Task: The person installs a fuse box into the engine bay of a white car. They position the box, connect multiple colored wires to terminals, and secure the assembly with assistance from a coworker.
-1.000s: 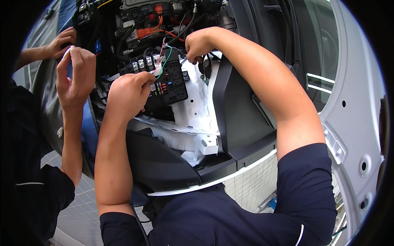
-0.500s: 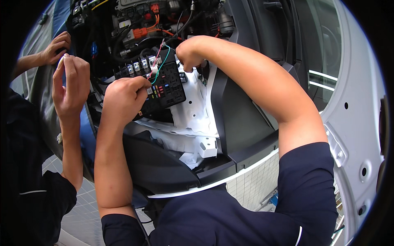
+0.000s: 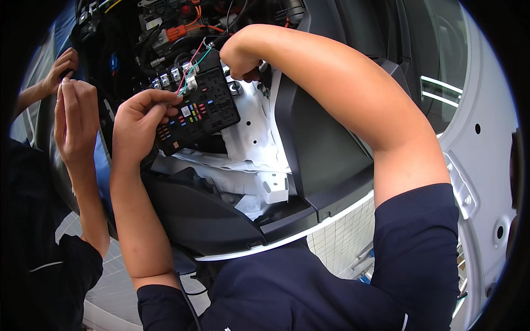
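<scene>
The black fuse box (image 3: 216, 110), dotted with small coloured fuses, sits tilted in the engine bay. Over its top run a thin red wire (image 3: 193, 59) and a green wire (image 3: 199, 59). My left hand (image 3: 141, 118) is closed, thumb and finger pinching the lower ends of these wires above the box's left part. Past the box's upper right corner, my right hand (image 3: 242, 56) is curled downward beside the white metal panel (image 3: 259, 129). Its fingertips are partly hidden, and I cannot make out what they grip. The wires' upper ends lie close to this hand.
At the left, another person's two hands (image 3: 77, 118) hover and rest by the blue-edged fender cover (image 3: 102, 182). Orange cables (image 3: 193, 26) and dark hoses fill the far engine bay. Black trim (image 3: 215, 215) curves along the near side; the windshield (image 3: 436, 60) stands right.
The view has shifted, so the engine bay sits higher and further left. My left hand has drawn the wire ends a little left across the fuse box. My right hand stays curled at the corner.
</scene>
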A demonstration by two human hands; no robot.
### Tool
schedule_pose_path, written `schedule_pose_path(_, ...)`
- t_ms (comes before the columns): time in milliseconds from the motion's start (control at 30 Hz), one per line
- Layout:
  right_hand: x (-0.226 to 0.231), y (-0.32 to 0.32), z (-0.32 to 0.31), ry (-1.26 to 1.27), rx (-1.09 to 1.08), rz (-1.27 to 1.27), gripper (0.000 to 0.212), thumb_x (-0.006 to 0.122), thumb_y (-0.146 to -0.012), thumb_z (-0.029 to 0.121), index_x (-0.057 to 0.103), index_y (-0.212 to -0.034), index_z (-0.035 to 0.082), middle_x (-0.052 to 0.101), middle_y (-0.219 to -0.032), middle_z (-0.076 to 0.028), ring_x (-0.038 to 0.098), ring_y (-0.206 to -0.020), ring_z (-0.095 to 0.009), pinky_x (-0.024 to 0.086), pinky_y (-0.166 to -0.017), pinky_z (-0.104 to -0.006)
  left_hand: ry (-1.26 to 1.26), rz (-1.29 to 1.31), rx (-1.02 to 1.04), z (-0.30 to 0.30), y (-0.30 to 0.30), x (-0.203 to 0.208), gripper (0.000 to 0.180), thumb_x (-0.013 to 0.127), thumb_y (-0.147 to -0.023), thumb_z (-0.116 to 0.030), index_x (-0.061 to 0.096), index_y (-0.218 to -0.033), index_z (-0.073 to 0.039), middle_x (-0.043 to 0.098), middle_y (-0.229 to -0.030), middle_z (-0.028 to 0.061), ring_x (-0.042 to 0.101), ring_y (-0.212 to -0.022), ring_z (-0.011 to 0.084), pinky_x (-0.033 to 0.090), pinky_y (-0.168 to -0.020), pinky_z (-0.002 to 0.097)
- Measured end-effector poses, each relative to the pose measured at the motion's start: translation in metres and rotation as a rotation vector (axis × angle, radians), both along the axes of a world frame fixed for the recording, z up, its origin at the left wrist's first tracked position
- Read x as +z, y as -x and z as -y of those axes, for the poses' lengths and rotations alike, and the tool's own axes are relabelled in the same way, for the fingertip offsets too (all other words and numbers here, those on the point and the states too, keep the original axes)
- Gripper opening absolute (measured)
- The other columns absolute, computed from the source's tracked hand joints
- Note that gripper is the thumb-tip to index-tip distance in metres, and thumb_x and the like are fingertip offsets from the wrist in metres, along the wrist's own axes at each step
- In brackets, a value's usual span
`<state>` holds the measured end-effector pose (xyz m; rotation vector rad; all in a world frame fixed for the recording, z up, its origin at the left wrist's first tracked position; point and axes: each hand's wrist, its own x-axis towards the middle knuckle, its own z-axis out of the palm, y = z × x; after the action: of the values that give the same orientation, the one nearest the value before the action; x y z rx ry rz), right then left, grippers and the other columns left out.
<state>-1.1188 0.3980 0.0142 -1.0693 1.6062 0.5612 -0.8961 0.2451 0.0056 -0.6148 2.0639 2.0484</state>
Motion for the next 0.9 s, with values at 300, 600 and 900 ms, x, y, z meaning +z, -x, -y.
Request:
schedule_pose_path(300,-0.005,0.006,-0.002,0.038,-0.027,-0.037,0.024,0.062,-0.091,0.020,0.081,-0.083,0.007,0.077,-0.078,-0.005,0.070,-0.070,-0.018,0.056,-0.068,-0.0352,0.369,0.013,-0.215,-0.014,0.002,0.013,0.027,0.059,-0.098,-0.002,0.076,-0.118,-0.005,0.070,-0.078,-0.0009,0.053,-0.057,0.0034,0.044,-0.054,0.0228)
schedule_pose_path(600,-0.007,0.006,-0.001,0.008,-0.063,-0.034,0.024,0.062,-0.091,0.020,0.080,-0.082,0.006,0.076,-0.077,-0.005,0.069,-0.067,-0.018,0.056,-0.066,-0.0354,0.217,0.027,-0.138,-0.014,0.002,0.006,0.027,0.058,-0.100,-0.005,0.074,-0.122,-0.003,0.079,-0.098,0.0031,0.055,-0.056,0.0041,0.047,-0.053,0.0223)
schedule_pose_path(900,-0.009,0.006,0.000,-0.014,-0.108,-0.012,0.025,0.061,-0.091,0.019,0.079,-0.082,0.004,0.076,-0.077,-0.007,0.069,-0.066,-0.021,0.056,-0.068,-0.0386,0.201,0.053,-0.149,-0.014,0.004,0.010,0.027,0.059,-0.100,-0.005,0.074,-0.122,-0.003,0.079,-0.098,0.0032,0.057,-0.057,0.0048,0.049,-0.055,0.0226)
